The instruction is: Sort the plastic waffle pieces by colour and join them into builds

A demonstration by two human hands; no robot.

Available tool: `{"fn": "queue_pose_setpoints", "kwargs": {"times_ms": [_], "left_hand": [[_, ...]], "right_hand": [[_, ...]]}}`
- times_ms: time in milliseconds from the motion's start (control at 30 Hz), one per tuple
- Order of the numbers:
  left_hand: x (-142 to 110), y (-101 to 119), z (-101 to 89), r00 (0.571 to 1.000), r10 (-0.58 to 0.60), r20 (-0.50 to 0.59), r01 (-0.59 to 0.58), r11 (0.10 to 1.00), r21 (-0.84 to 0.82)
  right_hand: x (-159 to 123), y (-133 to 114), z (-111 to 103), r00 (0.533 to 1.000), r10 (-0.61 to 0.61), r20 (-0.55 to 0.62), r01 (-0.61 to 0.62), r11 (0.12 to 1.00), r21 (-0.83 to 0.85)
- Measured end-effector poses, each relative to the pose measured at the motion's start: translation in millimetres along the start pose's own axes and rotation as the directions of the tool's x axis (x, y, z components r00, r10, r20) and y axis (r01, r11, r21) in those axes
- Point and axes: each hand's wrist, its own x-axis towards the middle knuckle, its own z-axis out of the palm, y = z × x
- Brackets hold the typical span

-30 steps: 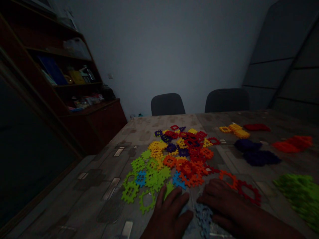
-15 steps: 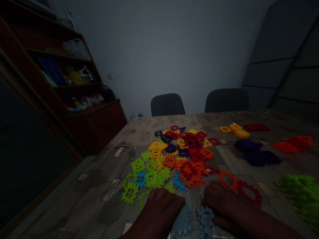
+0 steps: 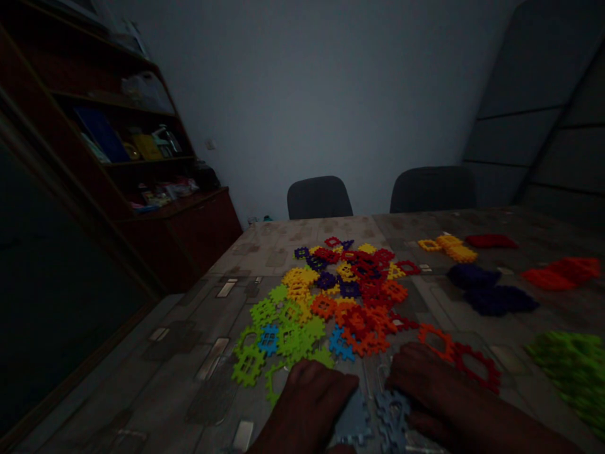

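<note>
My left hand [image 3: 314, 400] is low in the centre of the head view, fingers curled together at the left edge of a solid blue-grey interlocking piece [image 3: 353, 419]. My right hand [image 3: 423, 381] lies to its right, closed at the edge of a toothed blue-grey piece with an opening [image 3: 392, 413]. A narrow gap separates these two pieces. Both sets of fingertips are partly hidden. Just beyond my hands spreads a mixed heap of toothed plastic pieces: green ones [image 3: 288, 337] at the left, orange ones [image 3: 366, 328] at the right, and a blue one [image 3: 341, 342] between.
On the right stand sorted piles: green [image 3: 574, 369], dark blue [image 3: 496, 297], orange-red [image 3: 564, 274], yellow [image 3: 454, 248] and red [image 3: 491, 241]. Two chairs [image 3: 320, 197] are behind the patterned table [image 3: 189, 353]. A wooden shelf unit [image 3: 189, 236] is at the left.
My left hand has moved slightly right, and its thumb side now reaches over the solid blue-grey piece's upper edge. My right hand stays nearly in place. The whole view has shifted a little.
</note>
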Motion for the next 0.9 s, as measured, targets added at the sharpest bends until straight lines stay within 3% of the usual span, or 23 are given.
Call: {"fn": "queue_pose_setpoints", "kwargs": {"times_ms": [67, 233, 433, 700, 900], "left_hand": [[-1, 0, 2.2, 1.0, -0.004, -0.008, 0.004, 1.0, -0.003], [3, 3, -7.0, 1.0, -0.005, 0.025, 0.005, 1.0, -0.023], [6, 2, -13.5, 0.999, 0.02, 0.039, -0.019, 0.999, -0.03], [0, -6, 5.9, 0.998, -0.036, 0.055, 0.037, 0.999, -0.019], [0, -6, 1.5, 0.996, -0.042, 0.074, 0.044, 0.998, -0.036]], "right_hand": [[0, -1, -1, 0.996, 0.036, 0.085, -0.036, 0.999, -0.005], [-7, 2, 0, 0.998, 0.031, 0.054, -0.033, 0.999, 0.038], [-4, -5, -4, 0.987, 0.106, 0.124, -0.11, 0.994, 0.026], [-5, -5, 6, 0.997, 0.045, 0.06, -0.047, 0.998, 0.035], [10, -15, 11, 0.991, -0.023, 0.132, 0.016, 0.998, 0.053]]}}
